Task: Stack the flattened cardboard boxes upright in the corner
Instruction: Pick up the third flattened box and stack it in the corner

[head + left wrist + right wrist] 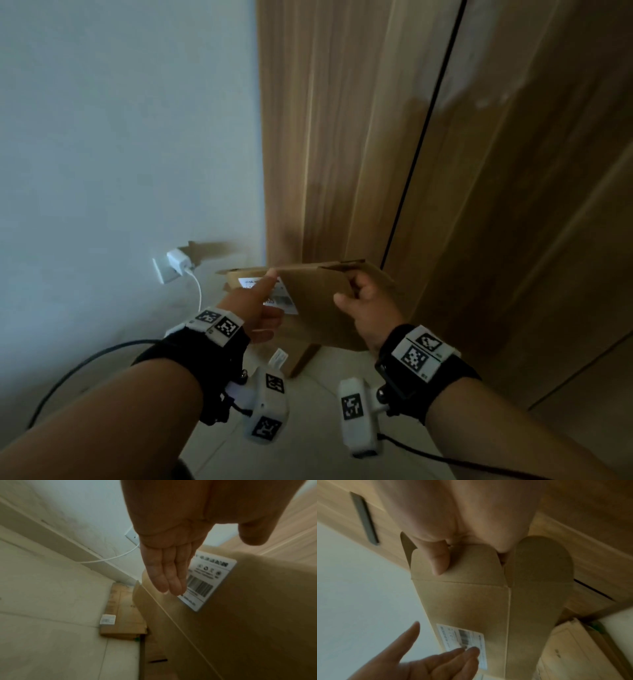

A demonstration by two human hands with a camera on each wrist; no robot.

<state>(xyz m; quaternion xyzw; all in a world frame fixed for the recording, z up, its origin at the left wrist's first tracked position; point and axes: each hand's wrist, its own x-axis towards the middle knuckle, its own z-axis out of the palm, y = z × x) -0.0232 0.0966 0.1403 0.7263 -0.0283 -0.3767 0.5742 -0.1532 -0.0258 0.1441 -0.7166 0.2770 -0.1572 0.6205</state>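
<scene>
A flattened brown cardboard box (318,308) with a white barcode label (286,299) is held in the air before the corner where the white wall meets the wooden wardrobe. My right hand (359,296) grips its top right edge, the thumb (438,561) pressed on a flap of the box (471,608). My left hand (265,301) has straight fingers (168,577) whose tips touch the label (209,580) on the box (248,622). More flattened cardboard (123,615) sits on the floor below by the wardrobe foot; lying or leaning, I cannot tell.
The wooden wardrobe (342,137) fills the right side, with a dark gap between its doors. A white charger (178,262) sits in a wall socket on the left, its white cable hanging down. A black cable (85,363) runs over the pale tiled floor (51,615).
</scene>
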